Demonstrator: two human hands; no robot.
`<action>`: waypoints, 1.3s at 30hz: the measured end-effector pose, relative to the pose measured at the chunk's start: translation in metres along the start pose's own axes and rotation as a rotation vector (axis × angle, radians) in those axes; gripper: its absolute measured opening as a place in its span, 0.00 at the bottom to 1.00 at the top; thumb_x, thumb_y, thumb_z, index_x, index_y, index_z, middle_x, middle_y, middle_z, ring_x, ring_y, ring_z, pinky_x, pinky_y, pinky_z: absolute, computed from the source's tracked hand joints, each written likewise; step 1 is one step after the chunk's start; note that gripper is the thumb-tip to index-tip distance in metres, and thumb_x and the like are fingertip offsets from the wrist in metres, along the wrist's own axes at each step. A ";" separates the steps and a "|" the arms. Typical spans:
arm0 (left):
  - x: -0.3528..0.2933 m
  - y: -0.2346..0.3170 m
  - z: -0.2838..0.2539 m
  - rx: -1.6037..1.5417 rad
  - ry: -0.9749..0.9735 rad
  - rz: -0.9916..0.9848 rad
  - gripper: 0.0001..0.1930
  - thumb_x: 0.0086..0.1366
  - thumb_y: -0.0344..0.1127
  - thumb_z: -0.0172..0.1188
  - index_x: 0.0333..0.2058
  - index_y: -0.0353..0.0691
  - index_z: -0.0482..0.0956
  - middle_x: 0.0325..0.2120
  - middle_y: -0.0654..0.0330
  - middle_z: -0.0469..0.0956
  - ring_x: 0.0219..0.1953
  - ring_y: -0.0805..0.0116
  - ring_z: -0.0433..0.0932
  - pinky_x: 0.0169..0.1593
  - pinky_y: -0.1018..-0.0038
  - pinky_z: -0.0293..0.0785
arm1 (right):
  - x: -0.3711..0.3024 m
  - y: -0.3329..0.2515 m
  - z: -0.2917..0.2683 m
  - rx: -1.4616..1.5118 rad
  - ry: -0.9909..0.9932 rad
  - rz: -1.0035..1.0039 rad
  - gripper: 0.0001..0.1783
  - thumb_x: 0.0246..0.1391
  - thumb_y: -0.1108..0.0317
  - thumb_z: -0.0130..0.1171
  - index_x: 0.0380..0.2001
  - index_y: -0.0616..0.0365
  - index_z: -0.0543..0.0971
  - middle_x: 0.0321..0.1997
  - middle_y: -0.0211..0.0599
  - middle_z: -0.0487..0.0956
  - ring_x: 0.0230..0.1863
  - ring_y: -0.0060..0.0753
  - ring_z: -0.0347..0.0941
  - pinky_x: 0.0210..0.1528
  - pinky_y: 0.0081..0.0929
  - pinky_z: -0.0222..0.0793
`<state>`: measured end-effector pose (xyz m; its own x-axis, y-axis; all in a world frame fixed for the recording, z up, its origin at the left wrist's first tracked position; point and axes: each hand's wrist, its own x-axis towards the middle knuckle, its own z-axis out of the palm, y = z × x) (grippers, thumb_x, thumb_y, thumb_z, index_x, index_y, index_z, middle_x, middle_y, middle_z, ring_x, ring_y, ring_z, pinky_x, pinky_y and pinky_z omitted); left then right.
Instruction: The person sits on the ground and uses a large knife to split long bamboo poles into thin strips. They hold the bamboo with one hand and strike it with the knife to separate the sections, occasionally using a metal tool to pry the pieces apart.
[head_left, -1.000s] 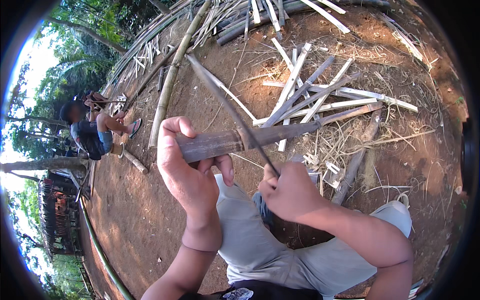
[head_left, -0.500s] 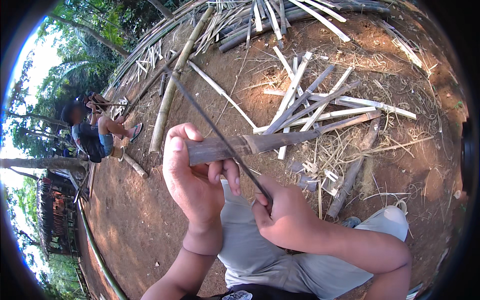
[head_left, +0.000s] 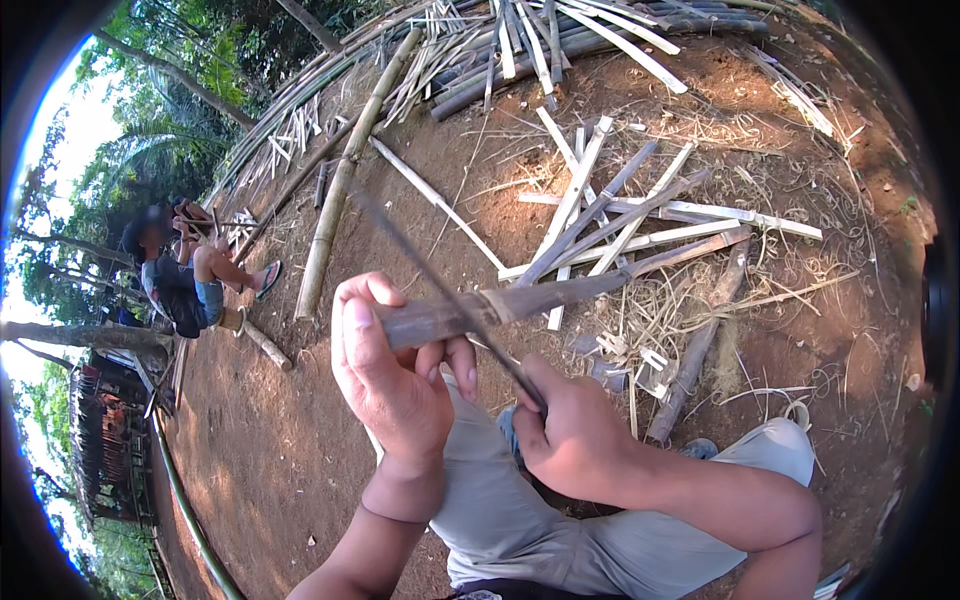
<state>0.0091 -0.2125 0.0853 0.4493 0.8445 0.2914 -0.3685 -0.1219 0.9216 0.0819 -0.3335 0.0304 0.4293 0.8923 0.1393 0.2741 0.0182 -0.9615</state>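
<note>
My left hand [head_left: 390, 365] is closed round the near end of a dark, split bamboo piece [head_left: 560, 292], thumb on top and fingers curled below. The piece narrows and slants up to the right, its far end over a log on the ground. My right hand [head_left: 575, 435] is closed on a long knife, its handle hidden in the fist. The thin dark blade [head_left: 425, 262] points up and to the left and passes across the bamboo just right of my left fingers. Whether edge and bamboo touch, I cannot tell.
Pale and dark bamboo strips [head_left: 625, 205] lie crossed on the earth ahead, with curled shavings [head_left: 650, 320] and a short log [head_left: 705, 350] nearby. A long bamboo pole [head_left: 340, 210] lies farther left. Another person [head_left: 195, 270] sits at the left. More bamboo poles [head_left: 600, 50] lie far back.
The knife's blade has swung down, its tip lower and slightly right. My left hand and the bamboo's near end have sunk a little. Both hands keep their holds.
</note>
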 end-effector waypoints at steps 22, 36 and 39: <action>0.001 -0.002 -0.046 -0.048 -0.064 0.063 0.14 0.71 0.46 0.39 0.37 0.40 0.63 0.16 0.65 0.61 0.11 0.79 0.54 0.10 0.78 0.61 | 0.030 0.145 0.005 -0.108 0.120 0.599 0.11 0.50 0.64 0.62 0.25 0.60 0.74 0.24 0.43 0.79 0.27 0.42 0.78 0.33 0.36 0.72; -0.013 -0.049 -0.076 -0.260 0.159 0.238 0.12 0.67 0.38 0.41 0.42 0.38 0.67 0.28 0.53 0.71 0.36 0.58 0.71 0.50 0.62 0.66 | -0.002 0.234 -0.008 -0.371 0.106 0.586 0.18 0.61 0.68 0.43 0.50 0.69 0.70 0.33 0.62 0.79 0.39 0.62 0.77 0.45 0.50 0.71; -0.009 -0.049 -0.076 -0.332 0.095 0.187 0.10 0.67 0.39 0.41 0.36 0.40 0.67 0.15 0.63 0.62 0.23 0.67 0.65 0.34 0.71 0.63 | -0.013 0.251 -0.013 -0.336 0.117 0.609 0.20 0.61 0.70 0.42 0.54 0.67 0.69 0.35 0.62 0.79 0.40 0.61 0.77 0.45 0.51 0.71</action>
<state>-0.0389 -0.1740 0.0179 0.2776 0.8700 0.4074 -0.6873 -0.1164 0.7170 0.1563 -0.3459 -0.2096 0.6753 0.6449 -0.3578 0.1982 -0.6260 -0.7542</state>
